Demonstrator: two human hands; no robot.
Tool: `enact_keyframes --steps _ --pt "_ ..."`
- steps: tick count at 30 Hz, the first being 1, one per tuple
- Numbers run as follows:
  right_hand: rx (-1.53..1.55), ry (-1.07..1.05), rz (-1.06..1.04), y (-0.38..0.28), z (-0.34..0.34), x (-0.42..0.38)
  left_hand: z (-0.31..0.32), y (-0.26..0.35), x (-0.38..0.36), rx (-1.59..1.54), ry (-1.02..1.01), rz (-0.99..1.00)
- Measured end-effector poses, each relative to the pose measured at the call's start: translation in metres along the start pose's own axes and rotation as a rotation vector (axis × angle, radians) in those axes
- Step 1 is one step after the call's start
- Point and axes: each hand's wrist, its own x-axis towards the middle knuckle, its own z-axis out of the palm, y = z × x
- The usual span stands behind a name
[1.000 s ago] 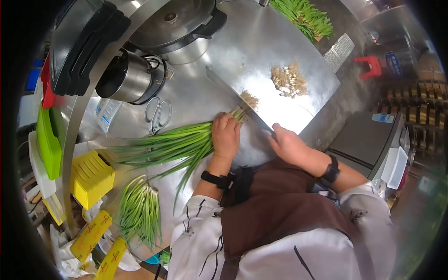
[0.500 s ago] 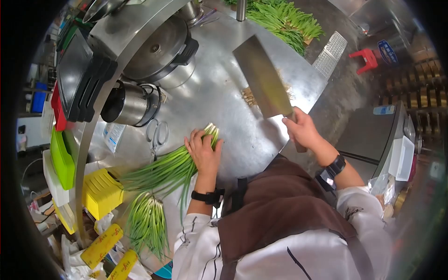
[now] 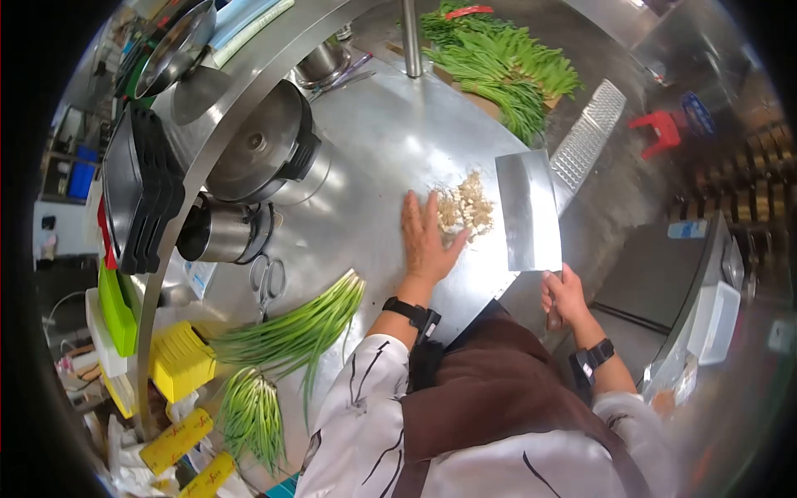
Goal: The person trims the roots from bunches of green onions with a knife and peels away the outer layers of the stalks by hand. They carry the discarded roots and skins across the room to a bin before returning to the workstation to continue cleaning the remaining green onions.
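My right hand (image 3: 564, 295) grips the handle of a broad cleaver (image 3: 530, 212), whose blade points away from me at the table's right edge. Fingers apart and holding nothing, my left hand (image 3: 429, 241) is beside a small pile of cut root ends (image 3: 466, 206) on the steel table (image 3: 374, 149). Left of it a bunch of green onions (image 3: 307, 319) lies loose, white ends toward the upper right. A second, smaller bunch (image 3: 252, 415) lies nearer the bottom.
Scissors (image 3: 266, 282) lie beside a steel pot (image 3: 220, 232) and a large lidded pot (image 3: 257, 145) at the left. A yellow container (image 3: 178, 358) stands lower left. Leafy greens (image 3: 506, 62) lie beyond the far edge. A red stool (image 3: 656, 133) is at the right.
My left hand has let go of the green onions and moved right and away from me to the root ends. The cleaver has moved right and its blade has turned, uncovering the pile.
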Motion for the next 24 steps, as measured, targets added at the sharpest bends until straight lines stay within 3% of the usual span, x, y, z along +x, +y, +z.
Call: enact_keyframes --steps 4,8,14,20,24 --pt "-0.087 -0.129 0.032 -0.012 0.022 0.019 0.015 0.027 0.02 -0.016 0.0 0.064" --pt "-0.244 -0.332 0.04 -0.019 0.055 0.03 0.033 0.034 0.025 0.0 0.108 -0.012" --pt "-0.247 -0.537 0.002 -0.026 0.065 0.047 0.042 0.026 0.016 -0.307 0.533 -0.206" --pt "-0.443 -0.707 -0.069 -0.063 0.105 0.043 0.004 0.015 0.016 -0.574 0.917 -0.397" --pt "-0.568 -0.792 -0.214 -0.081 0.12 0.028 -0.01 0.001 0.017 -0.545 1.232 -0.487"
